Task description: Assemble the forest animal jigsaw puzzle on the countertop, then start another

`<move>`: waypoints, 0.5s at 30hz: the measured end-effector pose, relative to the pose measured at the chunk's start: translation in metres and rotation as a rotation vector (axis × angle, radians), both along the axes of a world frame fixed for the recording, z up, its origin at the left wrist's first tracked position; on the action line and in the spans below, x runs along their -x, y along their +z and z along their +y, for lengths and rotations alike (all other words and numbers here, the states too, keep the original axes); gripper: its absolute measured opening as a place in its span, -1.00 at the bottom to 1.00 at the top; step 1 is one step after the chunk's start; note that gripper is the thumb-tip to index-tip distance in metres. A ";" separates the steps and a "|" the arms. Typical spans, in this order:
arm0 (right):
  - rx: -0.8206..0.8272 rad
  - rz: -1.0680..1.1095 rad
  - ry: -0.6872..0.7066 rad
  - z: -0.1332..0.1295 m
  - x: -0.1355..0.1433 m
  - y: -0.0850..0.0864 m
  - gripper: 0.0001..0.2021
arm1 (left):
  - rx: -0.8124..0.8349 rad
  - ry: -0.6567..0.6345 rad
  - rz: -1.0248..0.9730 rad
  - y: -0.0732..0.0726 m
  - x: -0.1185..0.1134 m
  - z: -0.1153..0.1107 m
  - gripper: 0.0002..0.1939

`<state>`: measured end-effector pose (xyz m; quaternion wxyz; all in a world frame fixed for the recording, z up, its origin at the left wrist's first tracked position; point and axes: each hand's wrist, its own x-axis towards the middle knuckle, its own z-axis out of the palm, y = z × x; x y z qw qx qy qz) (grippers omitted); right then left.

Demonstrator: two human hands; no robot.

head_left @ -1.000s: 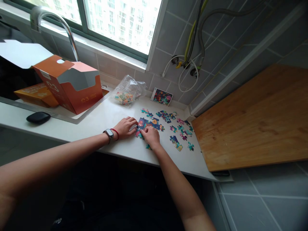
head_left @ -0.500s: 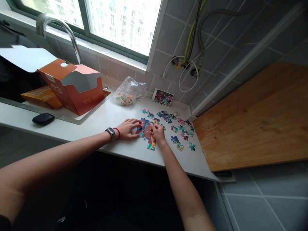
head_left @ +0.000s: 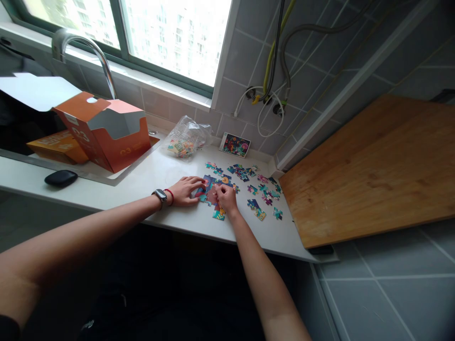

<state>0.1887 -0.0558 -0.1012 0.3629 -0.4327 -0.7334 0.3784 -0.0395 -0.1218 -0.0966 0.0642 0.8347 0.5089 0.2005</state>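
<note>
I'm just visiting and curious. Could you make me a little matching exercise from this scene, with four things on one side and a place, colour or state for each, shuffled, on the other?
Things:
1. Left hand
2. Right hand
3. Plastic bag
4. Box

Descriptions:
A. See-through, with colourful pieces inside
B. At the left side of the joined puzzle
C. Orange, with its grey inside showing
D. Over the joined puzzle, fingers curled

Pairs: 1-B, 2-D, 3-A, 4-C

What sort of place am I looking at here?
Probably a kitchen: a curved, shiny chrome faucet rises behind a silver metal sink rim set into a long, smooth white countertop, with a rectangular grey-tiled wall behind.
</note>
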 end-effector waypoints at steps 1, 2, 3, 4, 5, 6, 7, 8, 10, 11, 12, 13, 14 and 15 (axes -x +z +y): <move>-0.004 -0.007 0.000 0.000 0.000 0.000 -0.54 | 0.001 0.000 -0.002 0.000 0.000 0.000 -0.56; -0.008 -0.011 -0.001 0.000 0.000 -0.001 -0.54 | 0.002 0.000 -0.004 0.001 0.000 0.000 -0.56; -0.013 -0.012 -0.001 0.000 0.000 -0.001 -0.54 | 0.004 -0.001 -0.006 0.001 0.000 0.000 -0.56; -0.017 -0.011 0.000 0.000 0.000 -0.001 -0.55 | 0.006 -0.002 -0.009 0.000 0.000 0.001 -0.56; -0.019 -0.009 0.002 0.000 0.000 -0.001 -0.55 | 0.008 -0.002 -0.011 0.000 0.000 0.001 -0.56; -0.020 -0.009 0.002 0.000 0.000 -0.002 -0.55 | 0.007 -0.003 -0.014 0.000 0.000 0.001 -0.55; -0.020 -0.014 0.000 0.000 0.000 -0.002 -0.55 | 0.005 -0.002 -0.015 -0.001 0.001 0.001 -0.55; -0.018 -0.023 -0.003 0.000 0.000 -0.001 -0.55 | 0.001 -0.001 -0.016 -0.002 0.001 0.001 -0.56; -0.030 -0.035 -0.006 -0.002 0.001 0.000 -0.59 | -0.007 0.002 -0.015 -0.003 0.001 0.002 -0.56; -0.050 -0.035 0.000 -0.003 0.001 0.002 -0.63 | -0.010 0.003 -0.014 -0.004 0.001 0.002 -0.56; -0.077 -0.034 0.017 -0.004 0.001 0.003 -0.67 | -0.012 0.003 -0.012 -0.004 0.002 0.002 -0.56; -0.108 -0.043 0.045 -0.006 0.001 0.005 -0.70 | -0.014 0.004 -0.010 -0.004 0.002 0.002 -0.55; -0.138 -0.067 0.084 -0.008 0.001 0.006 -0.70 | -0.016 0.006 -0.007 -0.004 0.002 0.002 -0.55; -0.163 -0.109 0.126 -0.010 0.001 0.008 -0.68 | -0.017 0.008 -0.003 -0.005 0.002 0.002 -0.55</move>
